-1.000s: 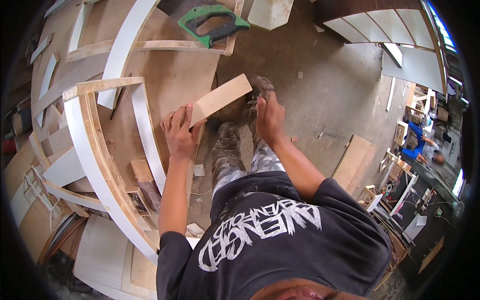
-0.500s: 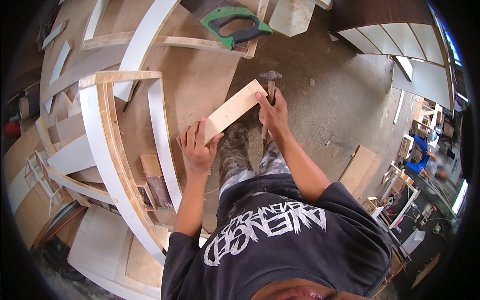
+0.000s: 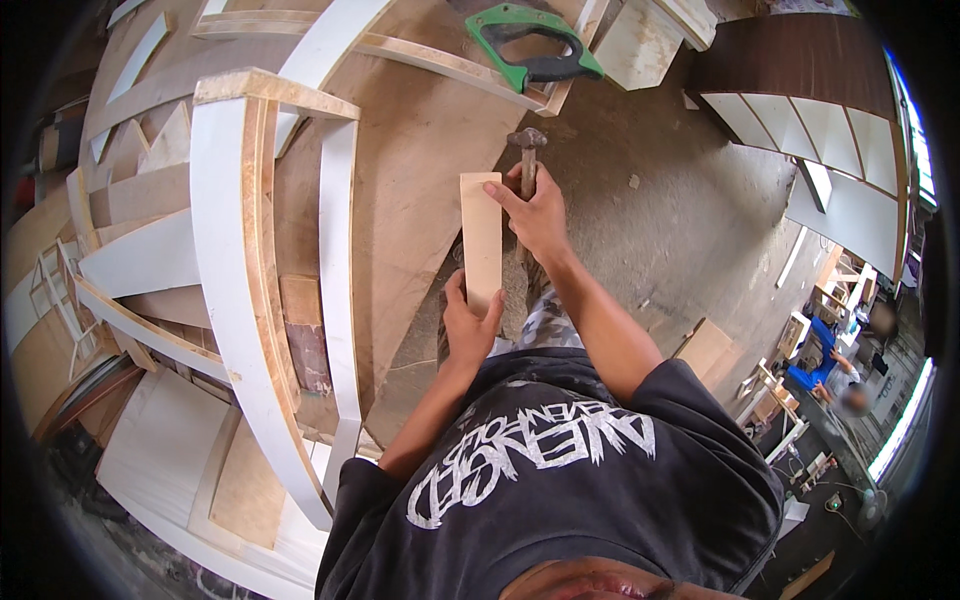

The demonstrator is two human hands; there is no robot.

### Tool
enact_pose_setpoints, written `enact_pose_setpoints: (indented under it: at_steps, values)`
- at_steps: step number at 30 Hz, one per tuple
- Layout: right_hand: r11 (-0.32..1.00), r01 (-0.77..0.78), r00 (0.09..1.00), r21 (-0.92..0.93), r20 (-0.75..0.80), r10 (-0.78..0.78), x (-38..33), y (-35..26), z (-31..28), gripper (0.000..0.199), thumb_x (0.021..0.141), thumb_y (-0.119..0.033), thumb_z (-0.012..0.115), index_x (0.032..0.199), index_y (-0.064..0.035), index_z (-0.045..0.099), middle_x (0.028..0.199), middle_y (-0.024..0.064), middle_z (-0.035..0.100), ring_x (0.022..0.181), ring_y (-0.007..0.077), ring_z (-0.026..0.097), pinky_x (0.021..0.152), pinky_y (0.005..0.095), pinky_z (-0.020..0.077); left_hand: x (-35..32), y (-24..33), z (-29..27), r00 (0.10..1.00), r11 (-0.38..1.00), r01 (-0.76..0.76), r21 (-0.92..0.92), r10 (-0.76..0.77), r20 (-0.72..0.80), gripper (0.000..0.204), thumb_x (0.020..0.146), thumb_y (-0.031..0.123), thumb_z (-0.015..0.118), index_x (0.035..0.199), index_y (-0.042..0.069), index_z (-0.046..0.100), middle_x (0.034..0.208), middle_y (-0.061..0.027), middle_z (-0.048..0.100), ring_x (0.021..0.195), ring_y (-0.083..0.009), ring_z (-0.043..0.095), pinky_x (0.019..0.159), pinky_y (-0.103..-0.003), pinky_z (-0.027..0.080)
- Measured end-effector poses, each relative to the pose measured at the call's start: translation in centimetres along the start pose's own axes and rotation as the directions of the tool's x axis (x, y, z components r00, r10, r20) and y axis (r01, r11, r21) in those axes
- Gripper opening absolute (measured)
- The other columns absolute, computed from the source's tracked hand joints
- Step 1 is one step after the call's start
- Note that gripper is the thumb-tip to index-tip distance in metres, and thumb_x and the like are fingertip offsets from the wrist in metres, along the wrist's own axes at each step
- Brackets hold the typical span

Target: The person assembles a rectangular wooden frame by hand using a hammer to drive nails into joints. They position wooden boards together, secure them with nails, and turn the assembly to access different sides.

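Observation:
A short pale wooden board (image 3: 481,240) stands lengthwise in front of me. My left hand (image 3: 470,325) grips its near end. My right hand (image 3: 538,215) is wrapped round a hammer (image 3: 527,150) while its fingers rest on the board's right edge near the far end. The hammer's metal head points away from me, just beyond the board. Both hands hover over the edge of a large plywood sheet (image 3: 400,190) lying on a curved white-and-wood frame (image 3: 235,250).
A green-handled hand saw (image 3: 535,50) lies at the far edge of the plywood. White curved ribs and strips surround the work at left. To the right is bare concrete floor (image 3: 680,220), white panels (image 3: 850,170) and, far right, another person (image 3: 845,385) among wood offcuts.
The board has swung from a slant to lie straight away from me. My left hand slid to its near end, and both hands and hammer shifted slightly right.

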State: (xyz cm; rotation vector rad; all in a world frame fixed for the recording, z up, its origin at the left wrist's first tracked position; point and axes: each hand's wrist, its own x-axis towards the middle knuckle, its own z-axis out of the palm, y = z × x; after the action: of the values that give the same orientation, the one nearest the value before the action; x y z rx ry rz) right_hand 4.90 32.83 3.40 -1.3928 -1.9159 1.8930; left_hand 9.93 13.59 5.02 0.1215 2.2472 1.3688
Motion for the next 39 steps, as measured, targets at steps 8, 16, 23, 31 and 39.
enact_pose_setpoints:
  at_steps: [8,16,23,31,39]
  values:
    - [0.996,-0.055,0.998,0.071,-0.010,0.056,-0.9,0.7,-0.8,0.039,0.082,-0.030,0.085,0.099,-0.0018,0.064,0.076,0.0007,0.062,0.067,0.0095,0.056,0.065,0.0281,0.0491,-0.6,-1.4,0.6,0.986,0.999,0.009,-0.035,-0.003,0.168,0.061,0.093,0.025,0.074,0.135,-0.004,0.041,0.100,-0.0283,0.069,0.088,-0.0400,0.072,0.075,-0.043,0.056]
    - [0.998,0.032,0.989,0.055,-0.147,-0.024,-0.3,1.6,-0.2,0.037,0.083,-0.026,0.085,0.098,-0.0014,0.062,0.076,-0.0015,0.062,0.067,0.0085,0.054,0.063,0.0266,0.0472,1.1,-0.9,0.2,0.971,0.993,0.116,-0.027,-0.107,0.216,0.055,0.101,0.042,0.060,0.130,-0.003,0.048,0.094,-0.0307,0.069,0.090,-0.0473,0.071,0.074,-0.049,0.054]
    - [0.930,-0.101,0.993,0.353,-0.023,0.117,-1.4,1.5,-0.9,0.029,0.089,-0.019,0.080,0.103,-0.0063,0.058,0.076,-0.0027,0.058,0.055,0.0027,0.049,0.042,0.0212,0.0358,0.2,-0.5,0.7,0.963,0.990,0.123,0.064,-0.134,0.232,0.051,0.104,0.045,0.053,0.124,-0.002,0.053,0.090,-0.0315,0.069,0.087,-0.0494,0.069,0.072,-0.053,0.053]
    - [0.941,-0.120,0.992,0.317,0.063,0.105,0.1,0.7,0.1,0.030,0.091,-0.026,0.078,0.101,-0.0076,0.058,0.075,-0.0036,0.056,0.058,0.0039,0.051,0.045,0.0221,0.0374,1.7,-0.9,0.0,0.978,0.994,0.071,0.080,-0.085,0.193,0.051,0.105,0.046,0.050,0.122,-0.002,0.049,0.088,-0.0318,0.068,0.087,-0.0520,0.067,0.071,-0.055,0.052]
    - [0.908,0.272,0.957,-0.318,-0.009,-0.289,-4.7,-1.3,-3.2,0.027,0.105,-0.027,0.051,0.104,-0.0013,0.059,0.076,0.0174,0.062,0.066,0.0309,0.064,0.064,0.0440,0.0488,1.7,-0.8,0.1,0.975,0.993,0.084,0.083,-0.099,0.198,0.045,0.106,0.044,0.050,0.111,0.000,0.046,0.082,-0.0305,0.067,0.083,-0.0520,0.066,0.067,-0.056,0.050]
